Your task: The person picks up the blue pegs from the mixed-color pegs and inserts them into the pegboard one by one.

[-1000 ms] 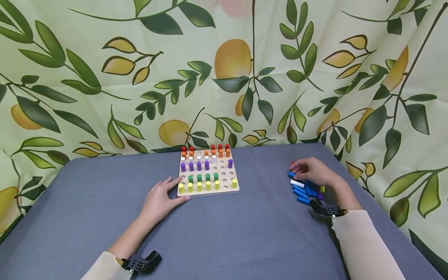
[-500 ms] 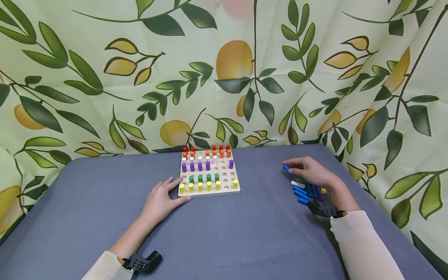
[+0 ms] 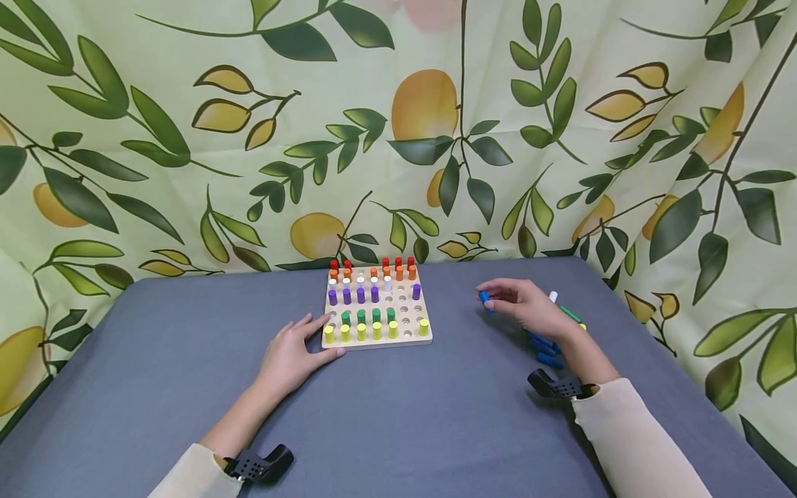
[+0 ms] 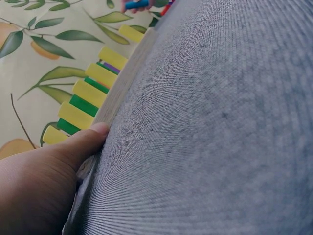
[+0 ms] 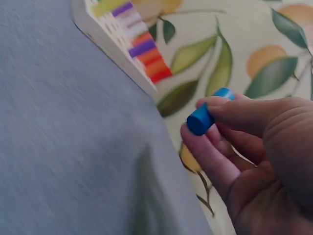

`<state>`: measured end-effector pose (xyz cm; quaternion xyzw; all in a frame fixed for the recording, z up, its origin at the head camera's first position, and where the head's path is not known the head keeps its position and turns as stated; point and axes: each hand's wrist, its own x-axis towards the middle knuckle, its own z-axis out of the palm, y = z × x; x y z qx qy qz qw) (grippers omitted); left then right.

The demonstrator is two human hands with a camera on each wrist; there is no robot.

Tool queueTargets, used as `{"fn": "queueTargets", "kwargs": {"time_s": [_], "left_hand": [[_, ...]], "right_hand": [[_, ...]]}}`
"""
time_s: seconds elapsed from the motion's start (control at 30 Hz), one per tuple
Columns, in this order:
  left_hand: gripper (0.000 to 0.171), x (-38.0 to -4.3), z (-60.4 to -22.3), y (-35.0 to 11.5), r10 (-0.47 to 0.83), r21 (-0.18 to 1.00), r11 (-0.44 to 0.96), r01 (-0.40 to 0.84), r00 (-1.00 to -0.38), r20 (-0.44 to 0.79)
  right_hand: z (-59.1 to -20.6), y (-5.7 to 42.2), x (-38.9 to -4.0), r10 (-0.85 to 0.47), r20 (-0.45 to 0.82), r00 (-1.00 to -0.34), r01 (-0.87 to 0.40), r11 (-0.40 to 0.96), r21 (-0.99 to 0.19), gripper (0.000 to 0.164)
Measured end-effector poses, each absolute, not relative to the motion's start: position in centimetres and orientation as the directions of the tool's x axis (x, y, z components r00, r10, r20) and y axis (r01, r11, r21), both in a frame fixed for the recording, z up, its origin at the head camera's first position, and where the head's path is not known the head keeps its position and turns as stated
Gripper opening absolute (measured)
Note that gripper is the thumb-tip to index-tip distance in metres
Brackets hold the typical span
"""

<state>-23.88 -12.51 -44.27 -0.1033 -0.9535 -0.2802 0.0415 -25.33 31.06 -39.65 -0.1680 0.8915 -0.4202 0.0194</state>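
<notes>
The right grip (image 3: 526,303) pinches a blue peg (image 5: 199,121) between its thumb and fingers. The peg is short and round like a tiny log, with a flat end and a smooth, shiny side. The grip holds it up in the air, over the desk (image 3: 436,429).

Well to the left of that grip lies a wooden board (image 3: 407,339) full of round holes, and pegs stand up in lots of them. In the row nearest the person are six yellow pegs (image 3: 376,331), then four green pegs (image 3: 361,316). Farther back come purple pegs (image 3: 360,295), white pegs (image 3: 374,282), orange pegs (image 3: 400,273) and red pegs (image 3: 398,263) (like a little rainbow).

The left grip (image 3: 288,356) is spread around the board's near left corner. Its thumb touches the front edge, and a finger rests by the left side. The board's edge looks pale and flat, with wood lines in it.

Behind the right grip, by its wrist, blue loose pegs (image 3: 549,360) lie in a heap, and a white loose peg (image 3: 553,297) pokes out past the grip. The desk wears a gray-blue cloth with a woven look. Past both grips hangs a curtain (image 3: 324,83) with leaves and orange fruit on it.
</notes>
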Motion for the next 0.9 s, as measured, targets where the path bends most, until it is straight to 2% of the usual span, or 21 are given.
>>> {"fn": "queueTargets", "kwargs": {"time_s": [0.23,0.53,0.77,0.9], "left_hand": [[0.074,-23.9,-44.3,-12.5,0.178,0.528,0.818,0.228,-0.973,0.144],[0.074,-23.8,-43.8,-12.5,0.177,0.529,0.817,0.229,-0.973,0.147],[0.075,-23.8,-43.9,-12.5,0.169,0.533,0.817,0.222,-0.975,0.148],[0.075,-23.7,-44.1,-12.3,0.167,0.538,0.813,0.222,-0.974,0.150]], "right_hand": [[-39.8,28.0,-25.5,-0.275,0.179,-0.945,-0.300,0.502,-0.811,0.034],[-40.0,24.3,-26.4,-0.209,0.248,-0.946,-0.320,0.467,-0.825,0.031],[-41.1,21.8,-27.1,-0.157,0.328,-0.932,-0.364,0.408,-0.838,0.030],[-42.1,20.6,-27.2,-0.138,0.329,-0.934,-0.357,0.383,-0.852,0.030]]}}
